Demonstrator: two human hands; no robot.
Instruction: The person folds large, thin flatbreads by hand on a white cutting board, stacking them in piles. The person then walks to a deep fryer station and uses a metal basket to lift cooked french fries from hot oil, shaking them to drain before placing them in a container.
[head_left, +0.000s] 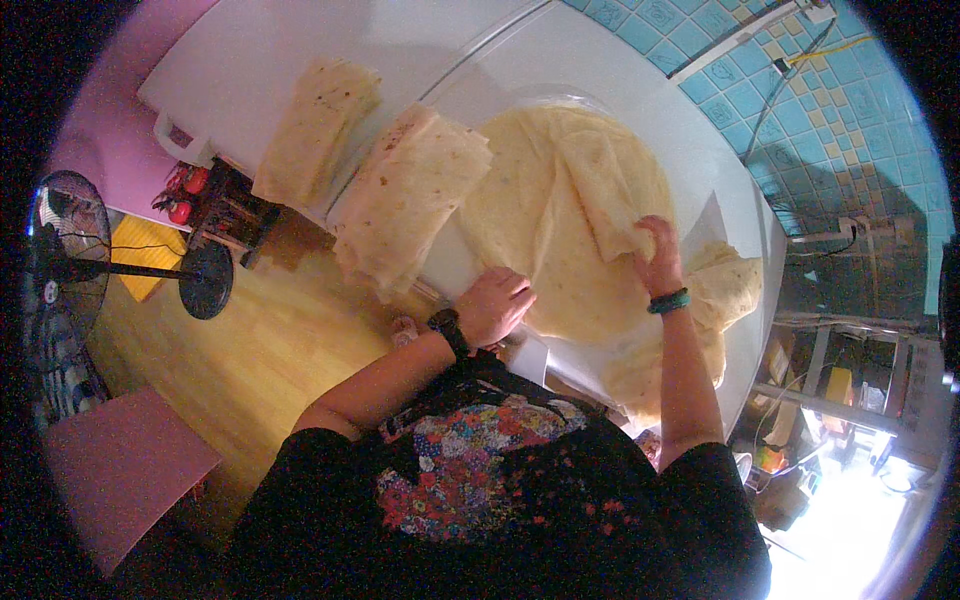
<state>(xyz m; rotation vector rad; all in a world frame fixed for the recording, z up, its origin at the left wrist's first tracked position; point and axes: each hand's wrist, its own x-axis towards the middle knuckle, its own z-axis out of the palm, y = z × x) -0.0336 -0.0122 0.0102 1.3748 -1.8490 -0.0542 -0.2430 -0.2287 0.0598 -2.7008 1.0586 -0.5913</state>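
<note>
A large round sheet of thin flatbread (517, 172) lies spread on the white table (645, 52), partly folded over itself. My right hand (658, 247) pinches the lower end of a fold of this sheet at its right side. At the near left edge of the sheet rests my left hand (499, 300), fingers curled; its fingertips are partly hidden, and whether they grip anything cannot be told. Left of the sheet lie a folded stack of flatbread (412, 195) and another folded stack (319, 127). Crumpled flatbread (724, 289) sits beyond my right wrist.
A standing fan (71, 247) and a pink-topped table (127, 465) are at the left. Red objects (187, 191) rest by a dark stool near the table's left end. A blue tiled wall (810, 112) runs along the far right, with cables and a shelf (855, 382).
</note>
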